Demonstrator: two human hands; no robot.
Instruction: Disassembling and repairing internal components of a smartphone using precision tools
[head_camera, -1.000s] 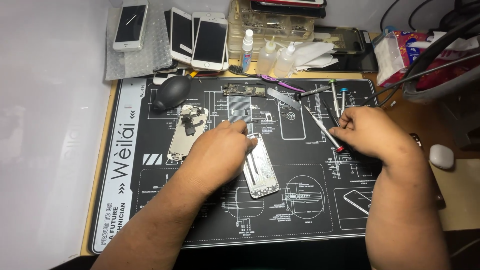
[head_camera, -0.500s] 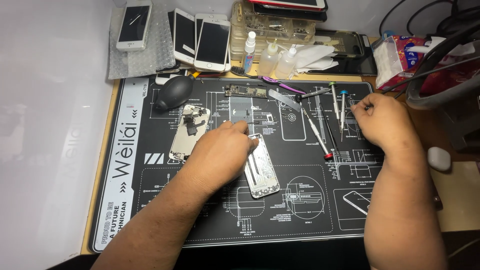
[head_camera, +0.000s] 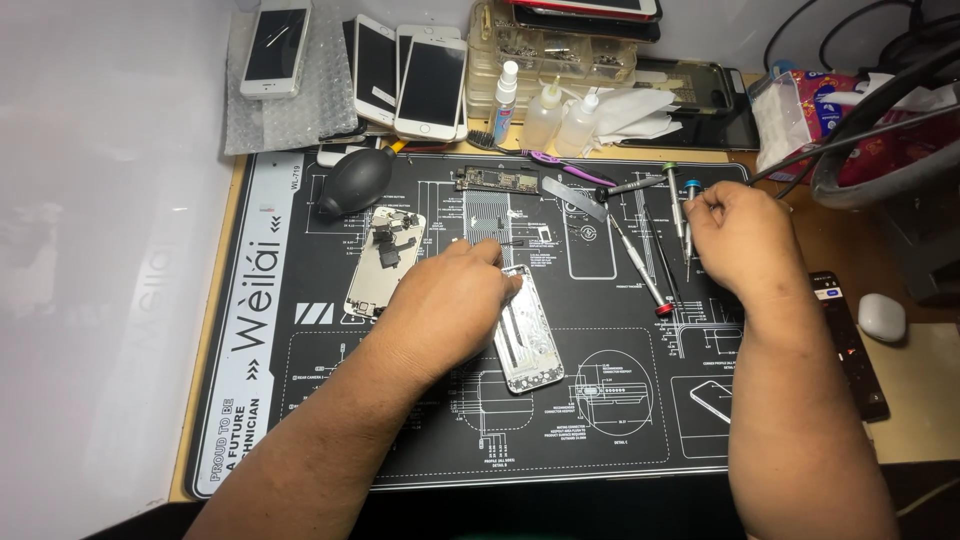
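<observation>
Now the phone shell (head_camera: 527, 340), a bare silver housing, lies face up on the black mat (head_camera: 600, 420), tilted a little, with its upper end under the fingertips of the left hand (head_camera: 445, 300). That hand lies palm down across the mat, its fingers (head_camera: 490, 262) bent together and pressing on the shell's top edge; whether they pinch anything small I cannot tell. Just left of those fingers lies a second opened phone part (head_camera: 385, 262) with dark components on it, and further up-left sits a black rubber blower (head_camera: 357, 180).

Well to the right of the left fingers, the right hand (head_camera: 740, 240) rests on the mat's upper right part. Its fingers (head_camera: 705, 205) are closed on the blue-capped screwdriver (head_camera: 690, 215), which stands nearly upright. Just beside them to the left stands a green-capped screwdriver (head_camera: 672, 195), and below-left of them a red-tipped screwdriver (head_camera: 640, 270) lies slantwise. A purple pry tool (head_camera: 560, 166) and a narrow circuit board (head_camera: 497, 180) lie above the left fingers, near the mat's top edge.

Beyond the mat, on the surface (head_camera: 920, 390), stand three small bottles (head_camera: 545, 115), a row of white phones (head_camera: 420, 75), a clear parts box (head_camera: 560, 50) and white tissues (head_camera: 625, 110). A dark phone (head_camera: 845, 340) lies to the right of the right forearm, beside a white earbud case (head_camera: 882, 317).
</observation>
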